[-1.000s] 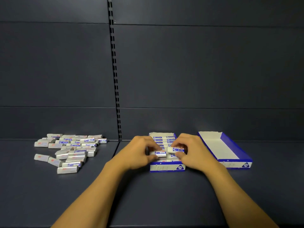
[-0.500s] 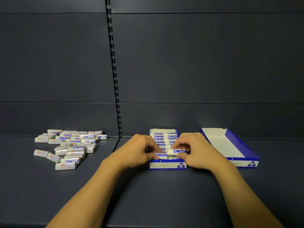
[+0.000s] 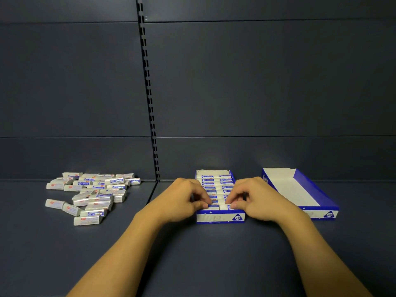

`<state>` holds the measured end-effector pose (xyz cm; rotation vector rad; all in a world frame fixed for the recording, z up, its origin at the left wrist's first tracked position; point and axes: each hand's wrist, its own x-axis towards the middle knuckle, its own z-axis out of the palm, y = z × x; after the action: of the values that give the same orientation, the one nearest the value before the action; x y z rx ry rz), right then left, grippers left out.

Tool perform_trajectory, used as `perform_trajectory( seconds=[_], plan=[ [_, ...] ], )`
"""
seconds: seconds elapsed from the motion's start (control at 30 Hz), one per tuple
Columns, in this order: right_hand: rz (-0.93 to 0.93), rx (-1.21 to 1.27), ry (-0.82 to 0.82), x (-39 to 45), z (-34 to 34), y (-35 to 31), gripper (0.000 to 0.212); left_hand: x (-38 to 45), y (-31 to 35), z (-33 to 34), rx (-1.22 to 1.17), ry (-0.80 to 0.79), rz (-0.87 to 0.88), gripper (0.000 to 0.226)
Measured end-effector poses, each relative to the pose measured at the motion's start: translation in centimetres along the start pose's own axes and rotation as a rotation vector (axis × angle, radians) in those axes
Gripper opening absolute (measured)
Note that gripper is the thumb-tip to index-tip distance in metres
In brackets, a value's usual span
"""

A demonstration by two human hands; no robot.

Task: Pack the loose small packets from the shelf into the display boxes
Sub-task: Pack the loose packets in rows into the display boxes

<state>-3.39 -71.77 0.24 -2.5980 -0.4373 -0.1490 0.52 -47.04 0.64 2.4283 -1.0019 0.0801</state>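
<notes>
- My left hand (image 3: 184, 198) and right hand (image 3: 255, 198) are both at the near end of the nearly full display box (image 3: 220, 217), each with its fingers curled and thumb pinching a small packet down into the front row: the left packet (image 3: 213, 207) and the right packet (image 3: 225, 206) sit side by side just behind the front wall.
- The row looks tight. If I press too hard, I judge the front wall could bow outward or the packets could tip up on edge instead of lying flat with the rows behind them.
- Pushing forward rather than straight down could slide the whole box away from me along the shelf (image 3: 214, 254), since nothing braces it.
- If I lift my fingers too quickly, a half-seated packet may spring back up or cling to a fingertip and come out with it.
- My knuckles hide part of the rows behind, so I cannot tell whether those are disturbed; dragging my hands back carelessly might ruffle them.
- The empty display box (image 3: 300, 189) stands just to the right of my right hand; a wide swing of the wrist could knock it askew.
- The loose packets (image 3: 92, 196) lie in a heap well off to the left, some stacked on others; grabbing from the pile hastily could scatter them toward the shelf edge.
</notes>
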Motion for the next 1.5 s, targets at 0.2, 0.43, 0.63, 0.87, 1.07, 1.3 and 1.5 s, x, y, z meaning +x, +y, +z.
perform_trajectory(
  seconds=[0.2, 0.43, 0.63, 0.87, 1.07, 1.3, 1.5],
  plan=[
    [0.02, 0.006, 0.007, 0.2, 0.0, -0.3, 0.018, 0.0, 0.1, 0.1, 0.013, 0.006, 0.008, 0.015],
    [-0.005, -0.016, 0.034, 0.2, 0.2, -0.3, 0.01, 0.1, -0.1, 0.2, 0.031, 0.014, 0.026, 0.015],
    [-0.009, 0.007, 0.055, 0.2, 0.3, -0.2, 0.01, 0.1, -0.5, 0.2, -0.006, 0.029, 0.029, 0.015],
    [-0.022, 0.098, 0.226, -0.2, 0.5, -1.8, 0.009, -0.5, -1.1, -0.8, 0.122, 0.281, -0.083, 0.021],
    [-0.086, -0.041, 0.201, 1.2, -0.4, -4.6, 0.013, -3.1, -0.7, -3.3, 0.365, 0.23, -0.219, 0.028],
    [-0.226, -0.192, 0.029, 3.0, 0.8, -10.6, 0.033, -8.1, -0.1, -6.6, 0.486, 0.259, -0.4, 0.032],
    [-0.203, -0.363, -0.077, 3.4, 2.9, -14.6, 0.041, -12.4, 0.0, -8.7, 0.573, 0.2, -0.551, 0.037]
  ],
)
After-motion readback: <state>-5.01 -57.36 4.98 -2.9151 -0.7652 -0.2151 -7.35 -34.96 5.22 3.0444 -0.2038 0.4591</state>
